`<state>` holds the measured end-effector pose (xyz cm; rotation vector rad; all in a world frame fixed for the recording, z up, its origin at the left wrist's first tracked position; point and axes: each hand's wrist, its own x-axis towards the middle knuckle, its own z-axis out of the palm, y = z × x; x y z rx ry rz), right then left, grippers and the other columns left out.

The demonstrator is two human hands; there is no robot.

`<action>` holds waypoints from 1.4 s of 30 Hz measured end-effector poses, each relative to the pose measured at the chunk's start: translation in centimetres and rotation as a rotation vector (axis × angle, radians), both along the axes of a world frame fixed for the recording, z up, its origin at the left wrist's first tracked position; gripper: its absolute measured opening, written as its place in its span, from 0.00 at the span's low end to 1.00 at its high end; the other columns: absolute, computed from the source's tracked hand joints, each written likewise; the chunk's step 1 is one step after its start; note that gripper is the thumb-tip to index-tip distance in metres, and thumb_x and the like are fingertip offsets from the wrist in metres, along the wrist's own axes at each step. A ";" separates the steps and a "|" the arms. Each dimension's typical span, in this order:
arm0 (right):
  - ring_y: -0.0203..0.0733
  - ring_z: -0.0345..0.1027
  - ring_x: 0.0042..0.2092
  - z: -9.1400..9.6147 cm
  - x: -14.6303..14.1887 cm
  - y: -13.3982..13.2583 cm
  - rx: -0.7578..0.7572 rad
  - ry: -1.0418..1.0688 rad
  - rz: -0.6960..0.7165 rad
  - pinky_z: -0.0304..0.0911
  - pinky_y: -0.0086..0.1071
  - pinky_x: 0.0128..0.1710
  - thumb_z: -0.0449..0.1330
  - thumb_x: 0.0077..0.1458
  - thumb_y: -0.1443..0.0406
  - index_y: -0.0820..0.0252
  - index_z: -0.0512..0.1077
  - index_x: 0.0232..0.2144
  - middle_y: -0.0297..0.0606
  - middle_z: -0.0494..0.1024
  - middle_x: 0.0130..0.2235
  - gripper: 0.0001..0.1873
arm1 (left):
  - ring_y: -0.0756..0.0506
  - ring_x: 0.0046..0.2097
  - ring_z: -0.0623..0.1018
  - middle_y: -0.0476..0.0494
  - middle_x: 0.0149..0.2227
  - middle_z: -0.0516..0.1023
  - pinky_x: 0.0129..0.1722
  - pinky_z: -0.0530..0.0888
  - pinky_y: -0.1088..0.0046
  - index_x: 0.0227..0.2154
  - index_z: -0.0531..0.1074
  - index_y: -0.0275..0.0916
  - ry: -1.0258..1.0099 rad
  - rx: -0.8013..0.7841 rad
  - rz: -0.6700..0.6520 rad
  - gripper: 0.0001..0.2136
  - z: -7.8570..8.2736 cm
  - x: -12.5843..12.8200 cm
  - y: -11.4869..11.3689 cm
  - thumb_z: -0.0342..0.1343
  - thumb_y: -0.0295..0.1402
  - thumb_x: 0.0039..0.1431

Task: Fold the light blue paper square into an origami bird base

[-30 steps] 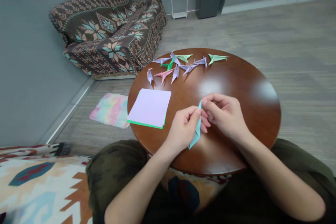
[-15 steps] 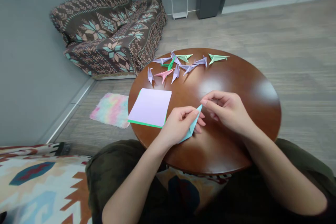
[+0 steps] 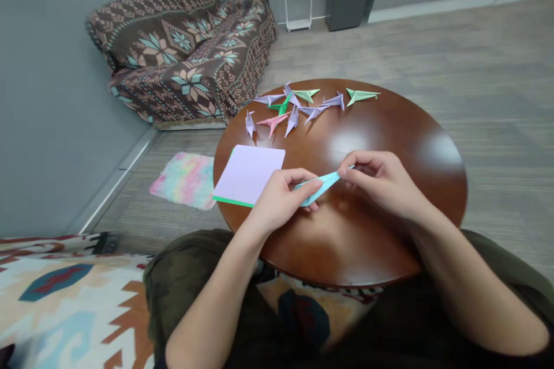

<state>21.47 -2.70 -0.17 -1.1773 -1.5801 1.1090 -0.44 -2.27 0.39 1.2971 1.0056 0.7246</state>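
Note:
Between my two hands, above the table, is a piece of light blue origami paper (image 3: 325,183) folded into a long narrow shape with a pointed end. My left hand (image 3: 285,195) is closed on its wider end, thumb on top and fingers beneath. With thumb and forefinger, my right hand (image 3: 373,176) pinches the pointed end. The fingers hide part of the folds. Beside my left hand lies a stack of square paper (image 3: 249,173), lilac on top with a green edge showing below.
Several folded paper cranes, among them a pink one (image 3: 272,123), a lilac one (image 3: 292,121) and a pale green one (image 3: 361,97), stand at the far side of the round brown table (image 3: 415,144). A covered sofa (image 3: 190,63) and a pastel rug (image 3: 184,180) are beyond on the left.
The blue paper has turned from steep to nearly level, its point now toward the right. My left hand has shifted slightly left and up; my right hand now pinches the tip further right.

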 end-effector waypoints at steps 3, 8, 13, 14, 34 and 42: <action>0.36 0.64 0.28 0.1 0.4 0.0 -0.010 -0.084 0.069 0.58 0.30 0.28 0.64 0.58 0.65 0.60 0.77 0.27 0.33 0.74 0.25 0.08 | 0.49 0.25 0.78 0.46 0.23 0.80 0.29 0.74 0.76 0.34 0.81 0.34 0.021 -0.004 -0.003 0.12 -0.2 -0.4 0.2 0.69 0.39 0.56; 0.38 0.67 0.30 0.0 0.3 -0.2 -0.129 -0.134 0.236 0.60 0.31 0.31 0.65 0.61 0.59 0.60 0.81 0.32 0.35 0.78 0.28 0.11 | 0.49 0.26 0.79 0.46 0.24 0.81 0.31 0.74 0.76 0.33 0.83 0.33 0.148 0.035 -0.106 0.09 -0.2 -0.4 0.2 0.67 0.36 0.59; 0.38 0.66 0.29 -0.1 0.3 -0.2 -0.109 -0.169 0.126 0.58 0.31 0.30 0.63 0.64 0.55 0.60 0.80 0.32 0.34 0.77 0.27 0.15 | 0.50 0.26 0.79 0.48 0.24 0.80 0.29 0.74 0.77 0.34 0.82 0.34 0.149 0.029 -0.030 0.08 0.7 -1.1 0.5 0.69 0.35 0.56; 0.38 0.67 0.30 0.0 0.3 -0.2 -0.100 -0.169 0.114 0.58 0.31 0.31 0.63 0.64 0.55 0.60 0.80 0.32 0.34 0.78 0.28 0.16 | 0.50 0.25 0.79 0.48 0.23 0.80 0.27 0.73 0.77 0.34 0.81 0.35 0.153 0.032 -0.022 0.08 0.7 -1.2 0.5 0.69 0.35 0.56; 0.37 0.64 0.32 0.0 -0.3 -0.5 -0.142 -0.099 0.247 0.57 0.32 0.34 0.62 0.65 0.57 0.61 0.79 0.32 0.33 0.76 0.29 0.15 | 0.51 0.29 0.78 0.48 0.28 0.81 0.29 0.73 0.79 0.32 0.81 0.36 0.029 0.127 0.000 0.06 0.5 -0.9 0.5 0.69 0.32 0.55; 0.37 0.63 0.31 -0.1 -0.5 -0.6 -0.084 -0.144 0.228 0.57 0.31 0.31 0.62 0.64 0.59 0.62 0.79 0.32 0.33 0.74 0.28 0.12 | 0.48 0.34 0.81 0.46 0.32 0.84 0.38 0.75 0.74 0.33 0.81 0.36 0.111 0.197 0.013 0.06 0.5 -0.9 0.4 0.69 0.32 0.55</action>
